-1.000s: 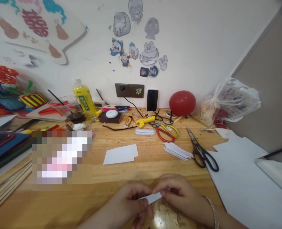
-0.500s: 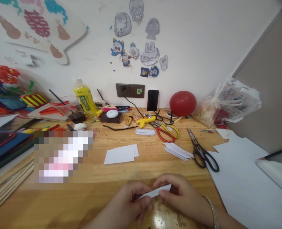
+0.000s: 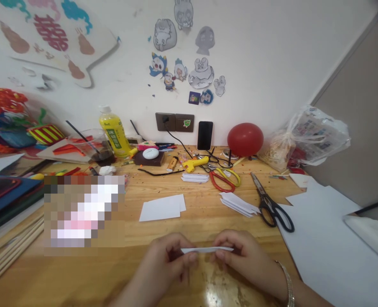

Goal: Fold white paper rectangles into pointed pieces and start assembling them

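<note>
Both of my hands hold a small folded white paper piece just above the near edge of the wooden table. My left hand pinches its left end with closed fingers. My right hand, a bracelet at its wrist, pinches the right end. The paper lies flat and level between them, seen edge-on. A pair of white paper rectangles lies on the table just beyond my hands.
Black scissors and a stack of folded white pieces lie to the right, red and yellow scissors behind them. Large white sheets cover the right side. A red balloon, phone, yellow bottle and glue gun line the wall. Wooden sticks lie left.
The paper piece has risen slightly and turned from tilted to level, edge-on. Both hands moved a little up and apart along it.
</note>
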A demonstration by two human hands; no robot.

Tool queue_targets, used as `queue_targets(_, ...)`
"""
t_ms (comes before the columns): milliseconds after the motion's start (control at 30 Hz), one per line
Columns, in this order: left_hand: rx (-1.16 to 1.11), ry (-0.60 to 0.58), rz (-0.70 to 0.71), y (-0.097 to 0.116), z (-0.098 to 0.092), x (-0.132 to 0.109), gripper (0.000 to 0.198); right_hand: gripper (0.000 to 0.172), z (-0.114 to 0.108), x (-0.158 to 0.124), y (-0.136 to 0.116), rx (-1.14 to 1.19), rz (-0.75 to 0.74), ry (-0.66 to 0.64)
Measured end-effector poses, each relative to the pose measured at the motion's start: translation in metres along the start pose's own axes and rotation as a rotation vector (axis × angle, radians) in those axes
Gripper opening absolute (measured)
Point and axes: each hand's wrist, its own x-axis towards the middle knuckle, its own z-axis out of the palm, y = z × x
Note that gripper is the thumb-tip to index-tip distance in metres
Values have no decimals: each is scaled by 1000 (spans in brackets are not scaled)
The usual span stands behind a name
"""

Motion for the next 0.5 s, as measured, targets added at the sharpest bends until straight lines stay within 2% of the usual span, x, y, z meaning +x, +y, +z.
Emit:
queue_targets(133,-110,46,36,2,0,-3,48,15,1,-1,-1,-151,-77,8)
queue_targets(300,-157,53,75,1,1,-5,49,17,3,-1,-3,-129,-79,-36)
queue_targets(433,-103,36,91,0,-2,-4,48,24,2,-2,-1,-33,-38,-98)
queue_targets(500,23,19,126,1,-5,-5,43,31,2,-2,1,-17,-30,-112)
